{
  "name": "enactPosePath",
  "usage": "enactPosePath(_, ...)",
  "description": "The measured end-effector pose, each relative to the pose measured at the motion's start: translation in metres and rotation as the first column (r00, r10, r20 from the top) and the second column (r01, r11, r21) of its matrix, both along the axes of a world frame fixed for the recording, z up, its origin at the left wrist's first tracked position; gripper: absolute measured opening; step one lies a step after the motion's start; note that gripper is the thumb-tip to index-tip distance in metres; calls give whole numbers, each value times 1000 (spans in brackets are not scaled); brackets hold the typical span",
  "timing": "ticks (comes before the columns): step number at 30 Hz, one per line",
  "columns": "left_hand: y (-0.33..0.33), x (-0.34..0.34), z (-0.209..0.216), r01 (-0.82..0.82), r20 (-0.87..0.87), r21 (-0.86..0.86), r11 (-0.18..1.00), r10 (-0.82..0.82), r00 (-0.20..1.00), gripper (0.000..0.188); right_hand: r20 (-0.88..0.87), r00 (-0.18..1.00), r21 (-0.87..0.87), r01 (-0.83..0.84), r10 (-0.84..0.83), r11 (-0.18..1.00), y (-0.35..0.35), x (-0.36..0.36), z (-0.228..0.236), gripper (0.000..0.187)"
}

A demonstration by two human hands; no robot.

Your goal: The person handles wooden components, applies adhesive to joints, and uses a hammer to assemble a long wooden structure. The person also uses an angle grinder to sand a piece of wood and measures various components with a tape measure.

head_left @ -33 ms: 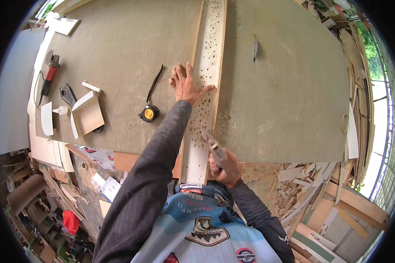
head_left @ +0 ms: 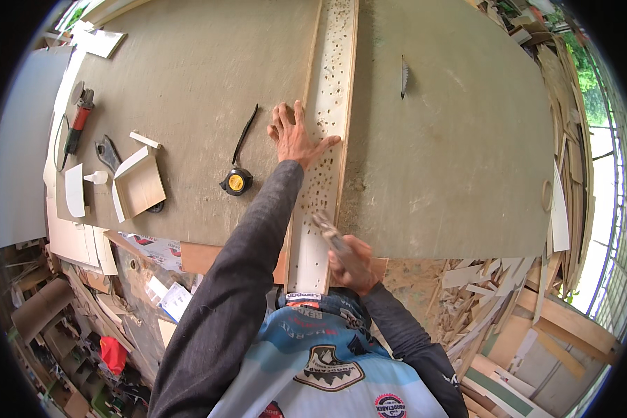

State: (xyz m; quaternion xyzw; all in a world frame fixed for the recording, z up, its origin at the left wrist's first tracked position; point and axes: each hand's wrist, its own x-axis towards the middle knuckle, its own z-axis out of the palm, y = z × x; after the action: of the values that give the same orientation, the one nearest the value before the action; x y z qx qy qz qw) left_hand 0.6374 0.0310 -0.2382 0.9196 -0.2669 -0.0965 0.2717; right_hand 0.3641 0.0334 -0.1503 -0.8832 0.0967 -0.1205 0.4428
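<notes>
A long narrow board (head_left: 336, 63) with a white face, raised wooden edges and many small brown holes runs away from me across the worktable. My left hand (head_left: 296, 143) lies flat on it with fingers spread, the thumb across the white face and the other fingers past its left edge. Nearer my body, my right hand (head_left: 355, 268) is closed around a grey metal hand tool (head_left: 333, 235). The tool's narrow head points up and left over the holes. Blur hides its exact kind, and I cannot tell whether its tip touches the board.
Left of the board lie a black-and-yellow tape measure (head_left: 237, 182), a small wooden corner piece (head_left: 143, 184), a wrench (head_left: 106, 152) and an angle grinder (head_left: 79, 125). A small curved blade (head_left: 404, 78) rests to the right. Wood offcuts (head_left: 470, 292) are heaped beyond the table's near edge.
The tool's head has shifted slightly left, and my right hand has turned a little with it. My left hand stays in place on the board.
</notes>
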Motion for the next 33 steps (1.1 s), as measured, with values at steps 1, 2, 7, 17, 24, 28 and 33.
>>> enactPosePath(1, -2, -1, 1, 4, 3, -5, 1000, -4, 1000, 131, -95, 995, -148, 9, -23, 989, 4, -1, -23, 34)
enactPosePath(2, -1, -1, 0, -1, 5, -8, 1000, 1, 1000, 131, -187, 981, -290, -4, -52, 957, 7, 4, -28, 35)
enactPosePath(7, 0, 0, 8, -14, -6, 16, 1000, 14, 1000, 130, 5, 991, -185, 133, -134, 974, 4, 7, 3, 38)
enactPosePath(17, 1, 0, 9, -27, -102, 25, 999, 30, 994, 131, -276, 933, 24, 246, -230, 969, -10, 18, -1, 34)
enactPosePath(24, 5, 0, 9, -24, -78, 27, 999, 27, 997, 126, -191, 850, -138, 472, -491, 871, -89, 100, -25, 40)
enactPosePath(28, 2, 0, 9, -8, -88, -12, 1000, 7, 996, 124, -8, 867, -289, 475, -498, 831, -135, 166, -39, 39)
enactPosePath(33, 4, 0, 7, -18, -87, 19, 1000, 20, 996, 124, 24, 868, -231, 488, -496, 842, -148, 232, -21, 36)
